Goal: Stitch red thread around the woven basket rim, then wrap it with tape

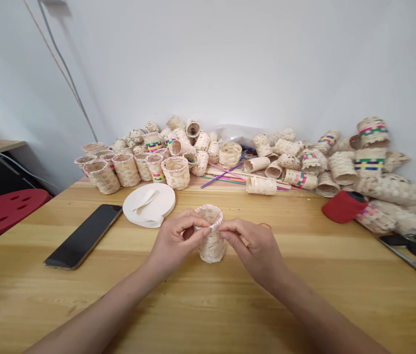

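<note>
Beneath everything spreads a light-brown wooden table [193,314], with a heap of pale woven-strip baskets [342,168] along its far side from 10 to 2 o'clock, taking the basket being worked as the clock's centre. A black rectangular phone [83,236] lies at 9 o'clock, and a flat white roll of thin strip [149,204] at 10. The left hand [180,233] grasps the rim at 9 between thumb and fingers; the right hand [255,248] has its fingertips drawn together at 3, though I cannot tell whether they pinch anything. Between these 2 hands, a small pale cylindrical woven basket [211,246] is held roughly upright. Its white edging carries slanting red stitches, so the step in hand appears to be binding the rim; the next move probably calls for steadying it and tensioning the thin red thread [219,214] at the mouth. No brand, label or writing is readable.
</note>
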Motion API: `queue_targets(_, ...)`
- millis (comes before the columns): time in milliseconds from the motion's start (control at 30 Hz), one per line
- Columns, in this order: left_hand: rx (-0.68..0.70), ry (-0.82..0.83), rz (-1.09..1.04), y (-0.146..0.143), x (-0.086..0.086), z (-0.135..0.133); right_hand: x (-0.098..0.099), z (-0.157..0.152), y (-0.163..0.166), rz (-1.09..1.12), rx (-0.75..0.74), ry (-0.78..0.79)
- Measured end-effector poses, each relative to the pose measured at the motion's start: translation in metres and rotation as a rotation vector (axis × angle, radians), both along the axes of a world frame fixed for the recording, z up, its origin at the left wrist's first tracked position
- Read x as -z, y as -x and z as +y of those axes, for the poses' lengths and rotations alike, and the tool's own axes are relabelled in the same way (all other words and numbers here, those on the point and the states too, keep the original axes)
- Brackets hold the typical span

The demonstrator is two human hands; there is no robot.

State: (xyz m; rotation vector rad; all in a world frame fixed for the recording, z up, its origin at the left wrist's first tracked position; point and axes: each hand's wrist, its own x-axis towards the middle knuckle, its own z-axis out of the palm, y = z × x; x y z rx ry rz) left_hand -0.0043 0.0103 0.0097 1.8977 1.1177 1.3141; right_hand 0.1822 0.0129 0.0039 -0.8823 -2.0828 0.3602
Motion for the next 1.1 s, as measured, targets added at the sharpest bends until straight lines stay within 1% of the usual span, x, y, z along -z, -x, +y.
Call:
queue_targets(133, 0.030, -0.012, -0.019, 0.000, -0.002, -0.001, 0.002, 0.002, 0.001, 0.053, 0.001, -0.074)
queue_targets(233, 0.042, -0.017, -0.019, 0.000, -0.003, -0.001, 0.002, 0.003, 0.001, 0.044, 0.032, -0.061)
queue_targets(400, 0.016, 0.001, -0.014, 0.002, 0.000, 0.001, 0.003, 0.003, 0.001, 0.048, 0.033, -0.064)
queue_targets(633, 0.025, -0.006, -0.051, 0.001, 0.001, 0.001, 0.003, 0.003, 0.000, 0.033, 0.037, -0.068)
queue_targets(800, 0.010, -0.034, -0.010, 0.000, 0.000, 0.000, 0.003, 0.002, 0.001, 0.025, 0.053, -0.070)
queue_targets(900, -0.004, -0.087, 0.057, 0.001, 0.001, -0.001, 0.004, 0.001, 0.001, 0.014, 0.064, -0.062)
queue_targets(967, -0.028, -0.164, 0.118, 0.001, 0.003, -0.002, 0.005, 0.000, 0.002, 0.015, 0.066, -0.044)
queue_targets(1100, -0.087, -0.347, 0.230, 0.000, 0.010, -0.002, 0.008, 0.001, 0.004, 0.062, 0.081, 0.078)
